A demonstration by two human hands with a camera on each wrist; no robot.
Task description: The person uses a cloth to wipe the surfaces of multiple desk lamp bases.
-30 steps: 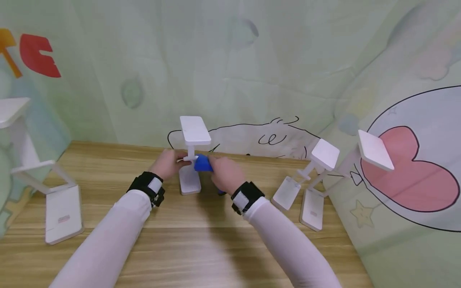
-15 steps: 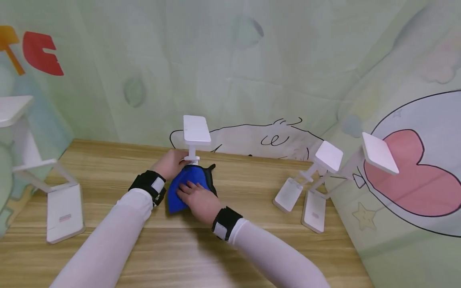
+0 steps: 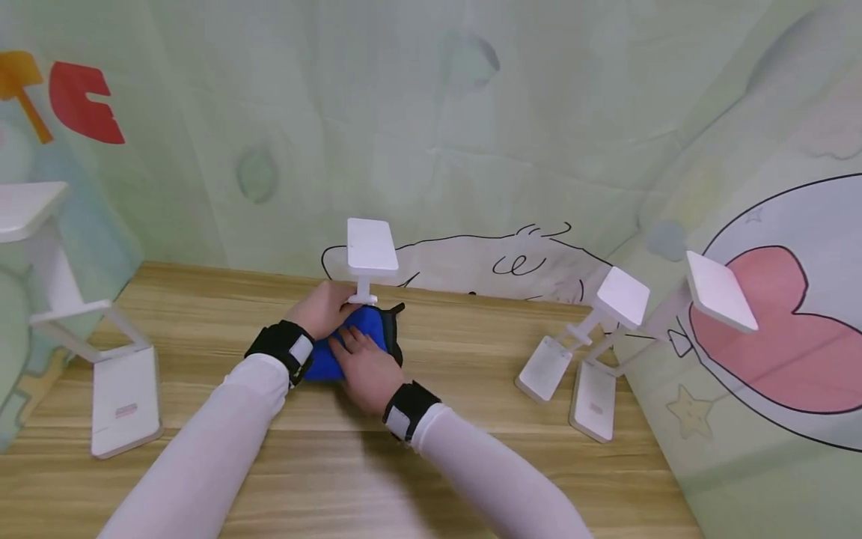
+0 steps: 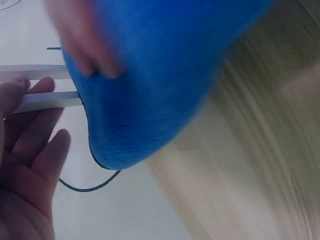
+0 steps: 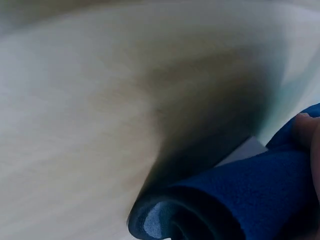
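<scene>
A white folding stand (image 3: 373, 247) with a flat top plate stands near the back of the wooden table. My left hand (image 3: 323, 308) grips its crossbar; in the left wrist view, thumb and fingers hold the white bar (image 4: 52, 101). Over the lower part of the stand lies a blue cloth (image 3: 325, 367) with dark edging, which hides the base in the head view. My right hand (image 3: 373, 374) presses on this cloth with spread fingers. In the right wrist view the cloth (image 5: 260, 185) curls at its edge, and a pale corner (image 5: 245, 151) shows behind it.
At the left stands a larger white folding stand (image 3: 126, 404). Two more are at the right, a smaller one (image 3: 544, 368) and a taller one (image 3: 594, 400) close to the side wall. A printed curtain (image 3: 289, 135) hangs behind the wooden table (image 3: 471, 449).
My right hand has moved from the stand's right side to its front and spread the cloth over the base, then slid slightly left. My left hand stays on the crossbar. The view shifted slightly.
</scene>
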